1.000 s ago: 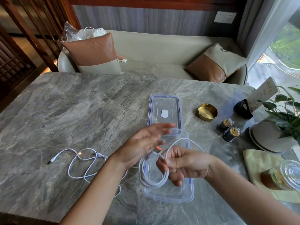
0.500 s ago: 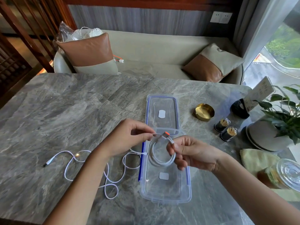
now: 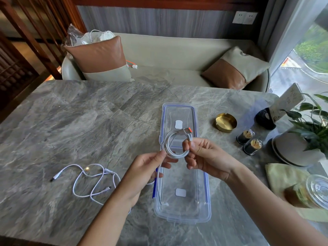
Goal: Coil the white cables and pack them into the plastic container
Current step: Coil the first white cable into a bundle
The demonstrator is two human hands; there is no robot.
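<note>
A white cable coil [image 3: 174, 144] with an orange-tipped plug hangs in the air above the clear plastic container [image 3: 182, 214]. My right hand [image 3: 204, 157] pinches the coil's right side. My left hand [image 3: 147, 173] grips its lower left, where a loose tail drops down into the container. The container's lid [image 3: 178, 112] lies flat just beyond it. A second white cable [image 3: 92, 181] sprawls loose on the marble table [image 3: 71, 121] left of my left arm.
A brass dish [image 3: 225, 122], two small dark jars [image 3: 248, 142], a black card holder [image 3: 266, 118] and a potted plant [image 3: 308, 134] stand at the right. A green cloth [image 3: 284, 176] with a lidded cup [image 3: 314, 190] is at the near right. A sofa with cushions lies beyond the table.
Both hands have risen with the coil, which is now tighter and held higher over the container. The loose tail got shorter and now hangs into the container.
</note>
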